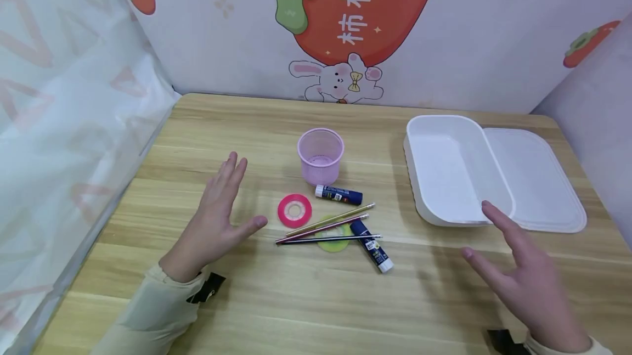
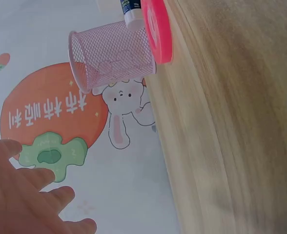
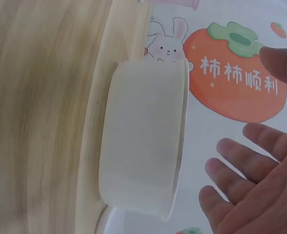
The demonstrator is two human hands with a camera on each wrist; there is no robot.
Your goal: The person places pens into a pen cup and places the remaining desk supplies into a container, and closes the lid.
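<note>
My left hand (image 1: 214,220) hovers with straight fingers left of a pink tape roll (image 1: 281,213), holding nothing. My right hand (image 1: 525,275), also holding nothing, has its fingers spread near the front corner of a white plastic box (image 1: 434,171). Between the hands, several pencils (image 1: 340,222) lie across a yellow-green tape roll (image 1: 333,245). One dark blue glue stick (image 1: 371,246) with a white end lies slanted beside them. Another glue stick (image 1: 339,195) lies in front of a pink mesh cup (image 1: 320,171), which stands upright with nothing visible inside.
A white lid (image 1: 543,179) lies flat on the wooden table (image 1: 276,311), partly under the box's right side. Behind the table's far edge hangs a white printed cloth (image 1: 212,31) with a rabbit and persimmon picture. More white cloth (image 1: 74,124) hangs along the left side.
</note>
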